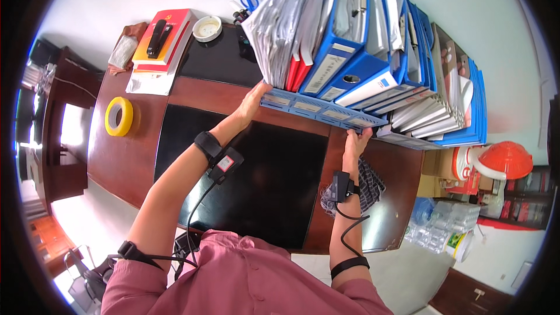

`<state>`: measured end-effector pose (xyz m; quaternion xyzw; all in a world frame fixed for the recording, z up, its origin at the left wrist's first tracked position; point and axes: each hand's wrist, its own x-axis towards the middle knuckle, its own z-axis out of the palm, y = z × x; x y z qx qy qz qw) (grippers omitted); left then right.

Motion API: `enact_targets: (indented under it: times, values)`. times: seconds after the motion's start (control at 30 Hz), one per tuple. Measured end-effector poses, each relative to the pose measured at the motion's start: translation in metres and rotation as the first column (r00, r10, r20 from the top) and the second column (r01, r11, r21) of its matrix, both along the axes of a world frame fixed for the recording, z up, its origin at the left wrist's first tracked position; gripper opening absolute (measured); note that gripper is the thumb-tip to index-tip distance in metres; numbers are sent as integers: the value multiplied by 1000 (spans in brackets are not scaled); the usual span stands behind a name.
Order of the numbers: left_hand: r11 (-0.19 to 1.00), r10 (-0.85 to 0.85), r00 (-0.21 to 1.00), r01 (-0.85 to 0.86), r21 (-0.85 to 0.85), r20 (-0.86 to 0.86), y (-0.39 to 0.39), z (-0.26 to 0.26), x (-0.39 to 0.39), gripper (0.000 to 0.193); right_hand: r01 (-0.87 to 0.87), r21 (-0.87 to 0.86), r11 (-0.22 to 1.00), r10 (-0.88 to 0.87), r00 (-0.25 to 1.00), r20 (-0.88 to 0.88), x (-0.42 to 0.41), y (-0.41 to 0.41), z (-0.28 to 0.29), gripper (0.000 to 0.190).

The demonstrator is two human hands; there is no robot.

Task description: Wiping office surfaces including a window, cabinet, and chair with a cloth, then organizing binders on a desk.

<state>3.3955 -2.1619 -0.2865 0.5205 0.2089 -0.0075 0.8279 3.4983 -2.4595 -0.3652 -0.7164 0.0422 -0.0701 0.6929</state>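
A light-blue plastic file rack [315, 106] stands on the wooden desk, packed with blue lever-arch binders [334, 63], red folders [299, 70] and loose papers in clear sleeves [280, 30]. My left hand [251, 103] grips the rack's left front corner, its fingertips partly hidden by the rack. At the front's right end, my right hand [357, 142] holds the lower edge. Directly right of the rack is a grey file holder [409, 139] with grey folders [431, 116] and blue files [474, 109]. A dark patterned cloth [371, 183] lies under my right forearm.
On the desk [144, 162] are yellow tape [119, 116], a black stapler [158, 41] on stacked books [175, 22], a white round lid or dish [207, 29] and blue-handled scissors [249, 2]. A red helmet [507, 159] and plastic bottles [450, 218] lie beyond the right edge.
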Motion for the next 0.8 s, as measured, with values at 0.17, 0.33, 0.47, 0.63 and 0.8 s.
enact_targets:
  times: [0.17,0.33,0.47,0.63,0.8]
  values:
    - [997,-34,969,52,65,-247,-2,3,-8,73,-16,-24,1000,14,997,-77,-14,13,21,58]
    - [990,-80,974,103,98,-212,3,9,-11,81,-15,-105,994,6,996,-92,-21,7,19,60]
    - [989,-54,978,80,126,-200,1,19,-14,79,6,-154,988,-27,991,-134,-26,6,22,61]
    - [985,-12,976,49,165,-217,8,16,-13,75,-39,-159,987,18,991,-133,-40,4,26,66]
    - [985,-93,970,122,121,-224,24,6,-12,78,-47,-178,983,11,981,-194,-66,10,39,71]
